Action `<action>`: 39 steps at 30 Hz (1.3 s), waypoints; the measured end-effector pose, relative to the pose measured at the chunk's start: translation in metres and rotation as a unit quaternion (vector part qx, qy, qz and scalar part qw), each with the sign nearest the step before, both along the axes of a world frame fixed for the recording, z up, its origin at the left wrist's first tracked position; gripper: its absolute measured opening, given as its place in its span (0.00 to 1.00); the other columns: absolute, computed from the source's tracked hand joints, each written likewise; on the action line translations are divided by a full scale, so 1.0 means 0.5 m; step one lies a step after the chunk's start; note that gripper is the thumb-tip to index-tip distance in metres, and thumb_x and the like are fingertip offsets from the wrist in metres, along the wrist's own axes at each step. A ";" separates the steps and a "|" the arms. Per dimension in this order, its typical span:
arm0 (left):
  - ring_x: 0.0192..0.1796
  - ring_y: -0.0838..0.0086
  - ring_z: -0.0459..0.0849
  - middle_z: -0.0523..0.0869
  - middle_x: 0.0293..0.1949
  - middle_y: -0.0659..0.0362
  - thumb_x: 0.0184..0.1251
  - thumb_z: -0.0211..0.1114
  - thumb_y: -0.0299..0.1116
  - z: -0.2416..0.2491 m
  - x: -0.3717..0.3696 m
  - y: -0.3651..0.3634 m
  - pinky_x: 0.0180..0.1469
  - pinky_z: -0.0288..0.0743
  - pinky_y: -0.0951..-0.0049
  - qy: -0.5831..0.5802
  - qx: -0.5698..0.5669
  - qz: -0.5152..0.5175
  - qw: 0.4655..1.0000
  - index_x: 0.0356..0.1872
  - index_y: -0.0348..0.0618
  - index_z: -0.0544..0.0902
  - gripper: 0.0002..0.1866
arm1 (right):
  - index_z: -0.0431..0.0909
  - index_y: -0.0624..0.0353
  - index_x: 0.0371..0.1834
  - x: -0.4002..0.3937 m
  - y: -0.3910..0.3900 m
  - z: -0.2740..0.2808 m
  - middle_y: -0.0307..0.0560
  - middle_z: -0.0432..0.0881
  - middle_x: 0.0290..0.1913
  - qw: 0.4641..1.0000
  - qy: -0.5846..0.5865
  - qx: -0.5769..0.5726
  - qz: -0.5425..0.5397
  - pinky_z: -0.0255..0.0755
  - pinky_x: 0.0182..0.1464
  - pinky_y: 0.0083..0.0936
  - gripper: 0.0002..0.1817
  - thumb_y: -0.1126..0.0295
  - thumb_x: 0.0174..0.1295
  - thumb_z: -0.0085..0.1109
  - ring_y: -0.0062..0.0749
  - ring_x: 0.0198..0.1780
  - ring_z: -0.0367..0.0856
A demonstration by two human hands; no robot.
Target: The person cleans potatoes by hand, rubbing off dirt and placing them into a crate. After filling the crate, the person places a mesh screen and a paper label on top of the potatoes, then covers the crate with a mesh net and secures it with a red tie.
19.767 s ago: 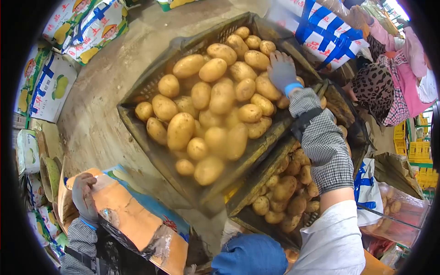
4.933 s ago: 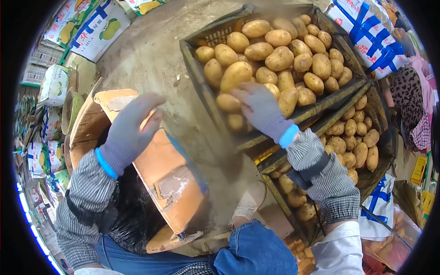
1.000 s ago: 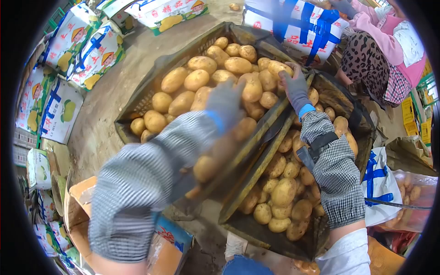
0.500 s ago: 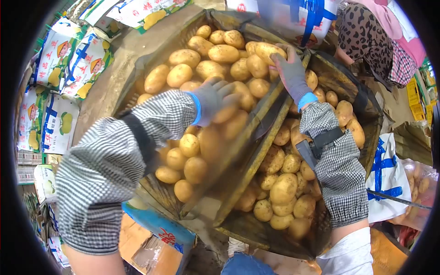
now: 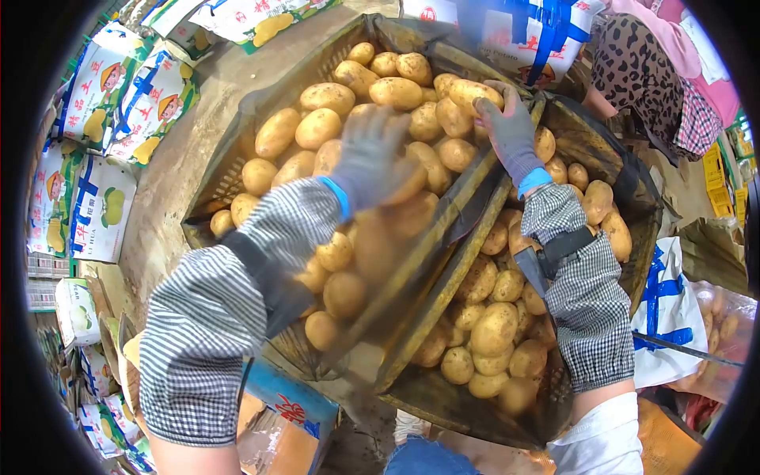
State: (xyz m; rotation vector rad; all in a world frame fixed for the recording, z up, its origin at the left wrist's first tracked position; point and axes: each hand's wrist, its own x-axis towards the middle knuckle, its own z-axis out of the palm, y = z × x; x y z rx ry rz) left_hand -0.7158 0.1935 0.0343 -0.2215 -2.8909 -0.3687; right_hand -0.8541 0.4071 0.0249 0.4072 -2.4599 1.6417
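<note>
In the head view, two dark crates stand side by side, both full of potatoes. Over the left crate [image 5: 207,190], my left hand [image 5: 368,154] hovers gloved and motion-blurred, fingers stretched out above the potatoes [image 5: 324,97]; I see nothing held in it. My right hand [image 5: 511,131], also gloved, grips the end of a long potato [image 5: 473,93] near the left crate's far right corner, thumb on the near side and fingers behind. Beneath my right forearm is the right crate [image 5: 475,412], with more potatoes [image 5: 492,328] heaped inside.
Printed potato cartons [image 5: 103,206] line the left side. A taped white carton [image 5: 538,36] stands behind the crates, beside a person in leopard-print cloth [image 5: 633,75]. At the right lies a taped white bag [image 5: 669,313]. A blue carton [image 5: 293,396] sits below the left crate.
My left hand has moved slightly up over the potatoes, its forearm shifting right. The right hand stays on the long potato. The whole view has shifted slightly.
</note>
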 end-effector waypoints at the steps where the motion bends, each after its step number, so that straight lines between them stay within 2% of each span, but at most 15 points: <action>1: 0.78 0.53 0.50 0.57 0.74 0.46 0.67 0.57 0.47 -0.015 0.007 0.012 0.77 0.41 0.48 0.000 -0.032 -0.019 0.999 0.70 0.50 0.66 0.31 | 0.77 0.56 0.55 -0.003 -0.003 0.002 0.54 0.83 0.50 1.000 0.000 -0.014 0.008 0.73 0.55 0.33 0.28 0.54 0.53 0.65 0.43 0.51 0.82; 4: 0.79 0.54 0.45 0.55 0.75 0.46 0.72 0.49 0.51 -0.054 0.007 0.026 0.78 0.35 0.49 0.005 -0.099 -0.092 0.991 0.72 0.48 0.63 0.31 | 0.77 0.56 0.55 0.000 0.007 -0.003 0.55 0.82 0.51 0.999 0.003 -0.029 0.019 0.73 0.56 0.33 0.28 0.54 0.53 0.65 0.44 0.52 0.81; 7: 0.79 0.53 0.44 0.54 0.75 0.45 0.73 0.49 0.50 -0.051 0.018 0.033 0.78 0.33 0.49 -0.014 -0.085 -0.056 0.995 0.73 0.48 0.62 0.31 | 0.77 0.55 0.55 0.019 -0.010 0.014 0.55 0.80 0.53 0.998 0.046 0.030 0.013 0.72 0.57 0.35 0.28 0.54 0.52 0.65 0.46 0.54 0.80; 9: 0.77 0.50 0.51 0.58 0.73 0.43 0.72 0.52 0.49 -0.045 0.013 0.029 0.77 0.39 0.48 -0.003 -0.034 -0.010 0.999 0.73 0.47 0.62 0.32 | 0.77 0.55 0.55 0.039 -0.005 0.025 0.54 0.79 0.53 0.984 0.106 0.143 -0.007 0.72 0.58 0.35 0.29 0.54 0.50 0.66 0.46 0.55 0.78; 11: 0.75 0.48 0.55 0.62 0.71 0.41 0.70 0.55 0.49 -0.054 -0.008 0.014 0.76 0.44 0.47 0.020 0.059 0.035 0.997 0.72 0.46 0.62 0.34 | 0.77 0.53 0.56 0.021 -0.006 0.021 0.53 0.78 0.53 0.983 0.117 0.138 -0.016 0.70 0.59 0.37 0.31 0.53 0.48 0.66 0.47 0.56 0.77; 12: 0.69 0.47 0.65 0.69 0.66 0.41 0.64 0.62 0.51 -0.089 -0.033 -0.017 0.71 0.57 0.50 0.086 0.022 0.081 0.993 0.70 0.44 0.66 0.36 | 0.77 0.53 0.56 0.022 -0.006 0.020 0.53 0.78 0.53 0.987 0.106 0.121 -0.020 0.70 0.59 0.37 0.31 0.52 0.48 0.66 0.47 0.56 0.77; 15: 0.65 0.50 0.70 0.73 0.62 0.43 0.58 0.67 0.54 -0.007 -0.016 -0.037 0.65 0.66 0.57 -0.102 0.060 0.128 0.985 0.66 0.44 0.71 0.38 | 0.77 0.52 0.55 0.032 -0.005 0.014 0.52 0.78 0.53 0.992 0.077 0.095 -0.030 0.71 0.59 0.37 0.30 0.52 0.48 0.66 0.46 0.56 0.77; 19: 0.56 0.52 0.80 0.81 0.54 0.45 0.57 0.70 0.52 0.053 -0.042 -0.021 0.60 0.73 0.59 -0.216 -0.005 0.125 0.968 0.64 0.43 0.73 0.37 | 0.77 0.52 0.54 0.038 -0.011 0.026 0.52 0.78 0.53 0.988 0.088 0.122 -0.028 0.71 0.58 0.37 0.29 0.53 0.48 0.66 0.46 0.56 0.77; 25: 0.56 0.56 0.82 0.82 0.54 0.45 0.63 0.65 0.50 0.056 -0.129 -0.107 0.59 0.75 0.63 -0.055 0.429 0.118 0.894 0.66 0.48 0.71 0.32 | 0.77 0.52 0.54 0.040 -0.004 0.017 0.52 0.79 0.52 0.991 0.097 0.086 -0.022 0.71 0.58 0.37 0.28 0.54 0.48 0.67 0.46 0.55 0.78; 28: 0.58 0.58 0.82 0.82 0.56 0.48 0.69 0.59 0.47 0.111 -0.135 -0.075 0.63 0.71 0.61 -0.010 0.326 0.039 0.945 0.67 0.50 0.71 0.28 | 0.77 0.53 0.53 0.036 -0.005 0.017 0.52 0.79 0.52 0.993 0.094 0.075 -0.019 0.71 0.58 0.37 0.28 0.55 0.48 0.67 0.46 0.55 0.78; 30: 0.56 0.57 0.82 0.82 0.56 0.50 0.69 0.61 0.43 0.100 -0.133 -0.015 0.60 0.75 0.61 -0.104 0.038 -0.027 0.993 0.66 0.48 0.72 0.26 | 0.77 0.53 0.54 0.034 -0.005 0.016 0.52 0.79 0.52 0.992 0.097 0.075 -0.016 0.71 0.59 0.37 0.28 0.55 0.48 0.67 0.46 0.56 0.78; 31: 0.55 0.56 0.83 0.82 0.56 0.51 0.69 0.61 0.41 0.090 -0.132 0.002 0.59 0.77 0.62 -0.149 -0.108 -0.060 0.981 0.65 0.47 0.72 0.25 | 0.77 0.53 0.54 0.034 -0.004 0.016 0.52 0.79 0.52 0.992 0.099 0.075 -0.016 0.71 0.59 0.37 0.28 0.55 0.48 0.67 0.46 0.56 0.78; 34: 0.58 0.50 0.79 0.80 0.59 0.51 0.68 0.59 0.39 -0.072 -0.127 -0.015 0.62 0.72 0.58 0.121 -0.142 -0.104 0.977 0.66 0.51 0.73 0.24 | 0.77 0.54 0.54 0.035 -0.003 0.020 0.53 0.79 0.53 0.991 0.103 0.085 -0.010 0.71 0.59 0.37 0.29 0.56 0.48 0.68 0.46 0.56 0.77; 37: 0.64 0.59 0.73 0.80 0.56 0.52 0.72 0.48 0.40 -0.040 -0.153 -0.031 0.68 0.60 0.58 -0.038 -0.065 -0.003 0.997 0.70 0.53 0.68 0.25 | 0.77 0.54 0.54 0.039 -0.002 0.022 0.53 0.79 0.52 0.994 0.085 0.075 -0.010 0.71 0.59 0.37 0.29 0.56 0.48 0.68 0.46 0.56 0.77; 39: 0.61 0.54 0.75 0.80 0.56 0.50 0.71 0.52 0.39 0.016 -0.138 -0.070 0.67 0.63 0.56 0.018 0.127 0.054 0.990 0.65 0.48 0.73 0.23 | 0.77 0.54 0.54 0.034 -0.005 0.025 0.52 0.79 0.52 0.994 0.090 0.061 -0.011 0.71 0.59 0.37 0.28 0.57 0.48 0.68 0.46 0.56 0.77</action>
